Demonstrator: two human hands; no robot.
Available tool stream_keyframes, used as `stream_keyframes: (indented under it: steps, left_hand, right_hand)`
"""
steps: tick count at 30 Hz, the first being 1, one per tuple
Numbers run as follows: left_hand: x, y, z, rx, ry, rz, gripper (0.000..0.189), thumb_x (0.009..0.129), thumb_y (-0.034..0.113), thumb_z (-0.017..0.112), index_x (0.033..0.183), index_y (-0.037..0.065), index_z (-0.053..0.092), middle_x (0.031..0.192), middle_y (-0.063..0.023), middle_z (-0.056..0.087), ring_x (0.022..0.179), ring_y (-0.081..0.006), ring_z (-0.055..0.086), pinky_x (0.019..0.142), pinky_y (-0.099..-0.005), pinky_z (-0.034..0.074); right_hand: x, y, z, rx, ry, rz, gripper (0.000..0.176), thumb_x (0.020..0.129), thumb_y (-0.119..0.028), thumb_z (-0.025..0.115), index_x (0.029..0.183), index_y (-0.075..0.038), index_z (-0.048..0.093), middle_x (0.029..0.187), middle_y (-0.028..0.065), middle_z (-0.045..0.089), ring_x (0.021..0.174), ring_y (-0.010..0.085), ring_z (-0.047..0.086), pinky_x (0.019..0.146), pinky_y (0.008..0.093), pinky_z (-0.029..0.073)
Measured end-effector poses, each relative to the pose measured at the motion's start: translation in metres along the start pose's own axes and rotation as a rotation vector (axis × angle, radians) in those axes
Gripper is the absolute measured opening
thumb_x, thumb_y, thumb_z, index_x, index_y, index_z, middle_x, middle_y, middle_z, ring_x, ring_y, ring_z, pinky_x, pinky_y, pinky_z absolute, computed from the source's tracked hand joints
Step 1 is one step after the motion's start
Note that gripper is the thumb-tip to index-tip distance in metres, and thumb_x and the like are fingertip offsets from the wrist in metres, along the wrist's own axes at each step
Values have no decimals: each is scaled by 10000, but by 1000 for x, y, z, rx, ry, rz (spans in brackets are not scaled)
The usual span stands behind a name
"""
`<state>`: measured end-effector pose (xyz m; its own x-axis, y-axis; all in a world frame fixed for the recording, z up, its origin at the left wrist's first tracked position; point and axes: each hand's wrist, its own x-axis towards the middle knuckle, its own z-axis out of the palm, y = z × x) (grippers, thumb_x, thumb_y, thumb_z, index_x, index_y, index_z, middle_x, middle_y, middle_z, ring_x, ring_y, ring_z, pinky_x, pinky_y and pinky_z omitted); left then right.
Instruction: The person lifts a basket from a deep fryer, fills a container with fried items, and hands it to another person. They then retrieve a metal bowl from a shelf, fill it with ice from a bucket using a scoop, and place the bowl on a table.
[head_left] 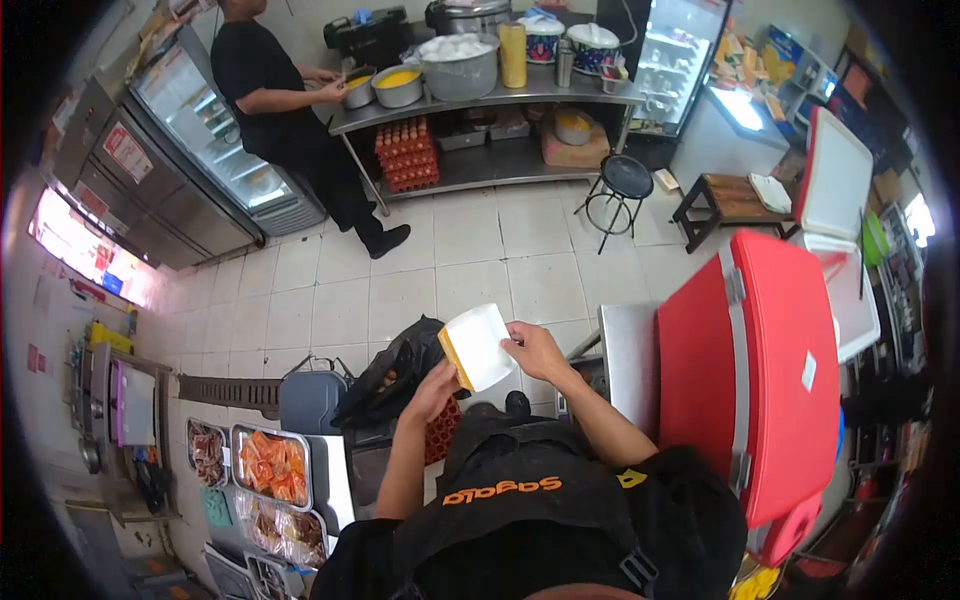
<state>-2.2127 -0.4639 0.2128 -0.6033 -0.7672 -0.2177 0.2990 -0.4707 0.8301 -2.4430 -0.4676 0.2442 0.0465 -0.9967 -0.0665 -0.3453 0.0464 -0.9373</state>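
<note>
A small paper food box (482,345), white inside with a yellow outer side, is held up in front of my body. My left hand (435,391) grips its lower left side, along the yellow face. At the right edge, my right hand (533,352) pinches the white wall between thumb and fingers. Nothing can be seen inside the box. Just left of it and lower down sits a black plastic bag (385,372). Part of a red egg tray (441,432) shows below my left hand.
To my right stands a large red cooler (705,340). At lower left are metal trays with orange pieces (272,466) and wrapped food (280,530). Across the tiled floor, a co-worker (265,90) stands at a steel table (470,112) with pots. A black stool (627,178) stands nearby.
</note>
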Motion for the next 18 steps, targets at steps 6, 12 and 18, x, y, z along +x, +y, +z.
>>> stream_keyframes:
  steps: [6,12,18]
  left_hand:
    - [67,64,-45,54,180,85,615,870,317,523,1360,89,228,1268,-94,394,1144,-215,427,918,-380,367]
    - [153,129,-108,367,57,-214,685,833,210,606,1372,104,197,1096,-143,521,988,-208,534,808,-363,476]
    - [229,209,-206,214,31,-204,785,772,184,662,1382,133,171,1179,-145,466,1013,-203,509,782,-339,489]
  right_hand:
    - [103,-14,-22,-431,-93,-101,189,790,-164,513,924,-78,613,782,195,613,741,351,593,667,431,464]
    - [226,-13,-4,-672,-308,-241,146,771,-145,524,879,-99,611,708,173,612,682,356,595,626,455,462]
    - [402,-50,43,-811,-558,-452,180,738,-127,514,884,-104,618,689,161,621,681,331,616,626,433,483]
